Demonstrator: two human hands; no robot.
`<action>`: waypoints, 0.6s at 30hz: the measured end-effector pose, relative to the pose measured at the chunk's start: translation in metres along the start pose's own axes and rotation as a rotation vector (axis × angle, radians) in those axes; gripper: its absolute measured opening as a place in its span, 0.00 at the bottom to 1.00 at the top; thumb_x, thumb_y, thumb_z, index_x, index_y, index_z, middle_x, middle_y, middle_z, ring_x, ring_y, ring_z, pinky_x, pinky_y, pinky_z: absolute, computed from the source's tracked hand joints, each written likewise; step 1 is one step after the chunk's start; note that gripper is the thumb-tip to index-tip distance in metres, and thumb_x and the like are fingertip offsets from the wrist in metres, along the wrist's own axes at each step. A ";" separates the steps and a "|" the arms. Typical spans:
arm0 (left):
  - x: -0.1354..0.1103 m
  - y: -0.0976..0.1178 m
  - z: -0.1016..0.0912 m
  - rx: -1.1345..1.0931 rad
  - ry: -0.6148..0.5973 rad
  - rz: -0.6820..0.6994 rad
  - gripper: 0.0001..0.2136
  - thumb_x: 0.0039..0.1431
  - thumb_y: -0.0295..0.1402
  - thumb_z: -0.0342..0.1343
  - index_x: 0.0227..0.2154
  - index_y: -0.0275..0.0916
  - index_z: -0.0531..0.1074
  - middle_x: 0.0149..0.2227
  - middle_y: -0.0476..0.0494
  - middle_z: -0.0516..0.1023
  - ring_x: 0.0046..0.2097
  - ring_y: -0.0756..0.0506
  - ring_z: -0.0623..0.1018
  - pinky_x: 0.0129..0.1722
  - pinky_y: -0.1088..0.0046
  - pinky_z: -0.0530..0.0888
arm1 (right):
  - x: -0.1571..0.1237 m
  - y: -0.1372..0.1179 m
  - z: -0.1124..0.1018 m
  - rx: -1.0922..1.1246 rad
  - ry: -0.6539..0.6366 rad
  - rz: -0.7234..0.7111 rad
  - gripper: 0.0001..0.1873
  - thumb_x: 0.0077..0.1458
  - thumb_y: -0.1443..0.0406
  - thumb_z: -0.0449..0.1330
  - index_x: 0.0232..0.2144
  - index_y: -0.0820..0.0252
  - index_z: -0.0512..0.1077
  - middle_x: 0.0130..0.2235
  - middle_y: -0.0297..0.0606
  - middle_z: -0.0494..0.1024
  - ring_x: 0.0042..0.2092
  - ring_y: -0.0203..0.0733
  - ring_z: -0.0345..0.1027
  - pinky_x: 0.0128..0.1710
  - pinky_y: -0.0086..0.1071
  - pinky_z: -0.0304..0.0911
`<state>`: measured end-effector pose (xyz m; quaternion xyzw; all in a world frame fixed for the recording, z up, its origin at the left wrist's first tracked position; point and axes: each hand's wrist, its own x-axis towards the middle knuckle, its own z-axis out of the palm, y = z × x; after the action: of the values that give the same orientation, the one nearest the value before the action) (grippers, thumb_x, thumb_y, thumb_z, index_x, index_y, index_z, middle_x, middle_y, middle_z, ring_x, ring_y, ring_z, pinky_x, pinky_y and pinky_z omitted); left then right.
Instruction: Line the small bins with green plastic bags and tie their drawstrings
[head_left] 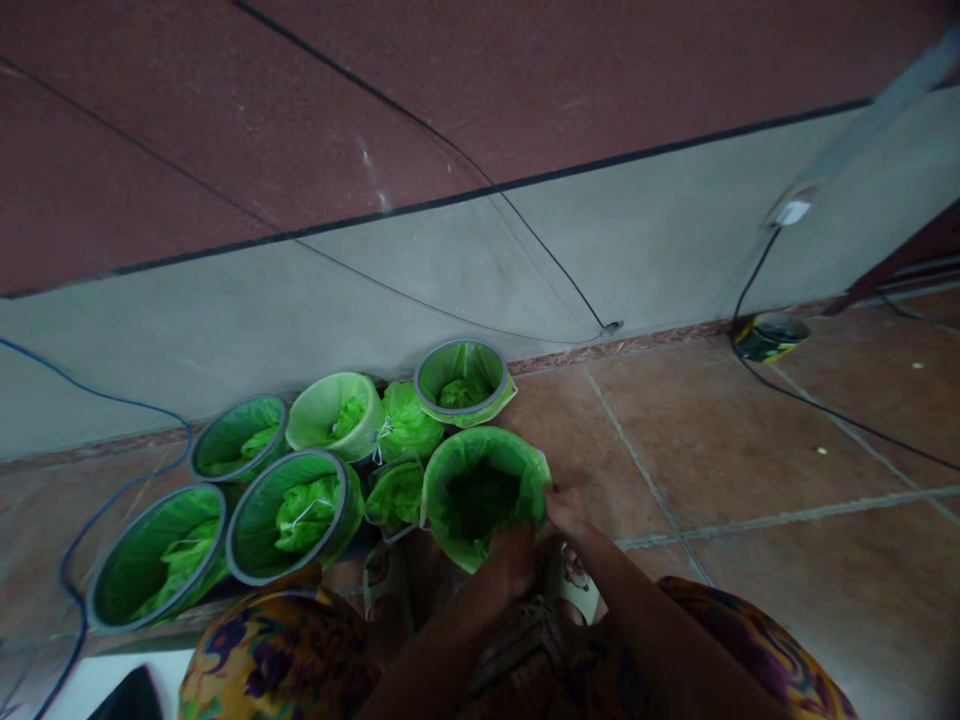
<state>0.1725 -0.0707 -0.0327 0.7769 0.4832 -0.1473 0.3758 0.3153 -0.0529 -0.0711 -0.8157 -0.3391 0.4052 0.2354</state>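
A small bin lined with a green plastic bag (480, 490) stands on the tiled floor right in front of me. My left hand (512, 562) is closed on the near rim of the green liner. At the bin's right rim, my right hand (566, 508) pinches the liner's edge. Both forearms reach down from the bottom of the view, over my patterned clothing.
Several more grey-rimmed bins with green liners (300, 515) cluster to the left and behind, against a grey wall (450, 270). A tied green bag (409, 420) lies between them. Cables (787, 390) cross the floor at right; a blue cable (97, 515) loops at left.
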 end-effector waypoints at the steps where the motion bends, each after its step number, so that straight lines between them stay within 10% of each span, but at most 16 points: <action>1: -0.006 -0.006 -0.002 0.036 -0.005 0.016 0.26 0.54 0.24 0.52 0.58 0.25 0.64 0.56 0.21 0.70 0.60 0.27 0.67 0.62 0.46 0.56 | -0.001 -0.001 -0.002 -0.020 -0.003 0.003 0.16 0.58 0.63 0.54 0.23 0.63 0.74 0.27 0.44 0.79 0.30 0.40 0.73 0.22 0.25 0.55; 9: -0.065 -0.082 -0.016 0.319 0.050 0.148 0.36 0.48 0.24 0.53 0.64 0.38 0.58 0.68 0.32 0.54 0.68 0.33 0.51 0.65 0.44 0.45 | -0.008 -0.003 -0.006 -0.097 -0.008 0.051 0.20 0.59 0.57 0.54 0.25 0.65 0.76 0.31 0.49 0.81 0.33 0.44 0.75 0.23 0.27 0.55; 15: -0.076 -0.102 -0.031 -0.143 0.713 -0.139 0.31 0.54 0.29 0.49 0.62 0.29 0.58 0.63 0.29 0.61 0.65 0.36 0.60 0.64 0.56 0.57 | -0.006 0.001 -0.001 -0.115 -0.018 0.034 0.16 0.57 0.61 0.55 0.26 0.64 0.77 0.29 0.44 0.80 0.32 0.42 0.75 0.23 0.26 0.55; 18: -0.064 -0.106 -0.042 -0.491 0.818 -0.317 0.27 0.57 0.34 0.51 0.58 0.28 0.62 0.56 0.27 0.70 0.61 0.34 0.67 0.60 0.55 0.63 | -0.005 -0.001 0.001 -0.154 -0.006 0.041 0.15 0.57 0.61 0.55 0.28 0.65 0.78 0.29 0.45 0.80 0.31 0.42 0.74 0.23 0.27 0.55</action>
<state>0.0448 -0.0546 -0.0135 0.5765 0.7235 0.2322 0.3005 0.3122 -0.0563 -0.0685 -0.8369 -0.3530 0.3853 0.1627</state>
